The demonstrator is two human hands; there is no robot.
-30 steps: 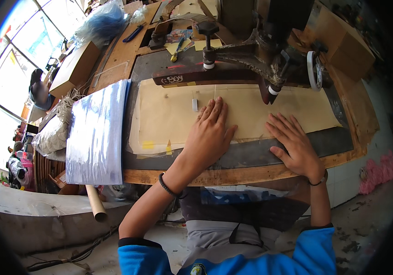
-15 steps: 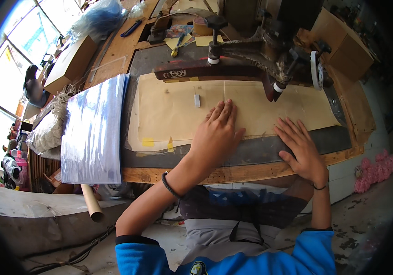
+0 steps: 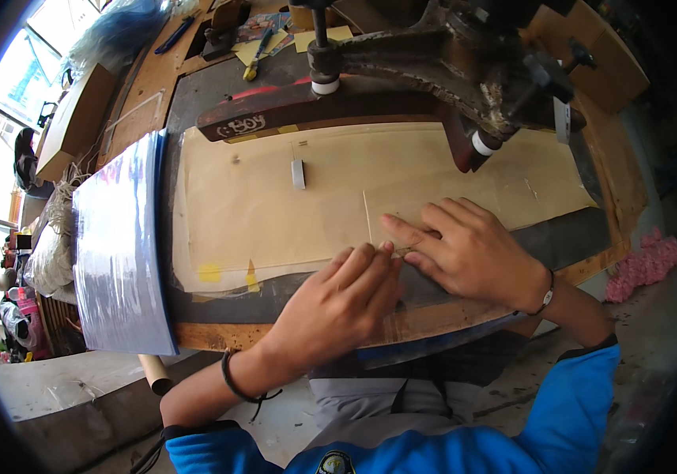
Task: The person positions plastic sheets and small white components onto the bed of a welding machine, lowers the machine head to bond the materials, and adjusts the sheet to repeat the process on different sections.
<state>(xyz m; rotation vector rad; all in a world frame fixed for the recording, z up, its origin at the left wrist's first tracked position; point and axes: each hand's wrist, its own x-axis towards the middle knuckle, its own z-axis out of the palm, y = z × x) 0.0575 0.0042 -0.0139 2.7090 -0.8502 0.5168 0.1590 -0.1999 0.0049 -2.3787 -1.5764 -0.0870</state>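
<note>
A tan paper sheet (image 3: 267, 213) covers much of the dark work surface, with a small grey block (image 3: 298, 174) on it. Over the paper's right part lies a clear plastic sheet (image 3: 433, 320), which hangs past the table's front edge above my lap. My left hand (image 3: 342, 296) is closed, its fingertips pinched at the sheet's left edge; the exact grip is partly hidden. Close beside it, my right hand (image 3: 473, 253) rests with index finger stretched out and thumb apart, touching the sheet near the left fingertips.
A dark red bar (image 3: 314, 110) under a heavy metal machine arm (image 3: 401, 55) spans the far side of the paper. Left of the work surface lies a stack of glossy plastic sheets (image 3: 117, 245). A yellow-handled brush (image 3: 258, 57) and cardboard boxes (image 3: 77, 118) are farther back.
My right hand has moved left, beside the left one. My left hand has drawn back toward the front edge, going from flat to pinched. The view has shifted closer.
</note>
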